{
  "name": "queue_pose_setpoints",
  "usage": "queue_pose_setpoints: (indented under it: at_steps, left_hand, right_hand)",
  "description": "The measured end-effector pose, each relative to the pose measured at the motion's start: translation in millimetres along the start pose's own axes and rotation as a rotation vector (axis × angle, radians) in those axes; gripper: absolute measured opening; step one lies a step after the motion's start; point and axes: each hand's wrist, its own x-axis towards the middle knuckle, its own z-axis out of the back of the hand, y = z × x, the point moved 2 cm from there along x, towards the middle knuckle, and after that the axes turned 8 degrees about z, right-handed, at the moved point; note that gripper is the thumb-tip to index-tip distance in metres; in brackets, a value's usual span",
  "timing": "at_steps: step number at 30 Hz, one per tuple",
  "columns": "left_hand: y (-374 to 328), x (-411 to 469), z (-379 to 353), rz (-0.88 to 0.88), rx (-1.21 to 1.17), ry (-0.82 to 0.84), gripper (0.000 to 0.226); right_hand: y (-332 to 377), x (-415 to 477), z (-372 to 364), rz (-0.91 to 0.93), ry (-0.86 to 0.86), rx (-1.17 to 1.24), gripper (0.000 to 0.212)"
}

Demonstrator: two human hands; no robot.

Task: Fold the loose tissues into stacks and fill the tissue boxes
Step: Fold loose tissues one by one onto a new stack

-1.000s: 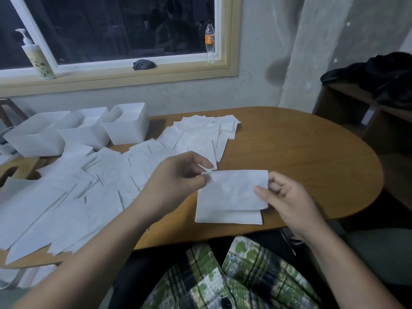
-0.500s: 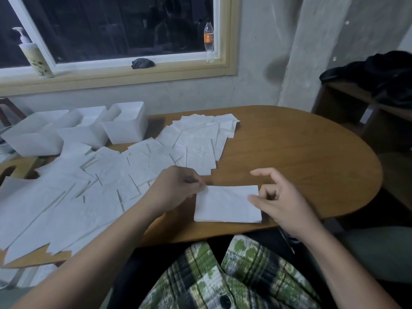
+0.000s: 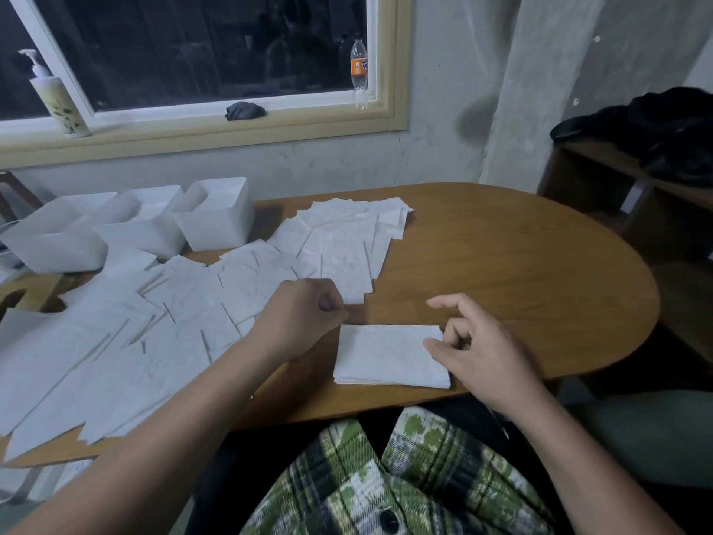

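Progress looks early, by my judgement. One folded stack (image 3: pixel 391 355) lies flat at the lower centre of the frame, near the front edge of the tabletop (image 3: pixel 521 272), with several layers showing along its near edge. The right hand (image 3: pixel 478 353) sits at the stack's right side. Its thumb tip touches the top sheet, the forefinger is lifted and points left, and the other fingers are loosely bent. Its grip is apart and clamps nothing. The left hand (image 3: pixel 301 318) hovers just beside the stack's upper left corner, over the edge of the loose tissues (image 3: pixel 154 334). Its grip is drawn together, thumb against forefinger, and I cannot tell whether a sheet's edge is caught in it.

What is left is plainly the larger share. Loose tissues cover most of the left half of the frame, overlapping and ungathered, and fan out toward the upper centre. Three white tissue boxes (image 3: pixel 142 235) stand in a row at the upper left, open-topped and well apart from the stack. The view into them is shallow: something pale shows inside the middle and right ones, perhaps tissue, perhaps only the inner wall. None looks full, and the stack at hand has not yet gone into a box.
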Motion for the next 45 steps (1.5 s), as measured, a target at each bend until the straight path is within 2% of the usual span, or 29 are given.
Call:
queue_pose_setpoints:
  at_steps: [2,6,14,19,23,29,36,38,43,45]
  left_hand:
    - [1.3,9.7,4.2,-0.056,0.068,-0.060,0.002]
    - [0.3,29.6,6.3,-0.174,0.167,-0.114,0.016]
    - [-6.6,48.8,2.6,-0.262,0.406,-0.019,0.023]
    - [-9.2,53.2,1.3,-0.292,0.521,-0.038,0.022]
    - [-6.3,58.2,1.3,-0.284,0.477,-0.039,0.022]
    - [-14.1,51.0,14.7,-0.320,0.360,-0.188,0.014]
    - [-49.5,17.2,41.5,-0.412,0.207,-0.285,0.009]
    - [-58.0,5.1,48.8,-0.440,0.146,-0.291,0.008]
    - [-71.0,-20.4,59.6,-0.453,-0.037,-0.239,0.006]
    - [-70.8,-27.2,60.1,-0.412,-0.129,-0.199,0.003]
  right_hand:
    - [-1.0,-0.2,-0.2,-0.001,0.004,-0.001,0.035]
    - [-2.5,-0.6,0.6,0.006,0.024,0.008,0.027]
    - [-2.4,-1.2,2.1,0.020,0.021,0.045,0.016]
    - [-4.8,-1.5,1.6,0.024,0.029,0.051,0.015]
    - [-7.8,-1.3,1.5,0.017,0.027,0.069,0.015]
    - [-12.4,-0.4,1.7,0.017,0.019,0.110,0.015]
    - [-18.6,1.8,3.0,-0.002,-0.031,0.193,0.015]
    - [-19.8,2.8,3.4,-0.017,-0.064,0.236,0.020]
    - [-22.9,6.0,6.1,-0.098,-0.177,0.316,0.049]
    - [-23.9,6.5,7.5,-0.104,-0.160,0.308,0.047]
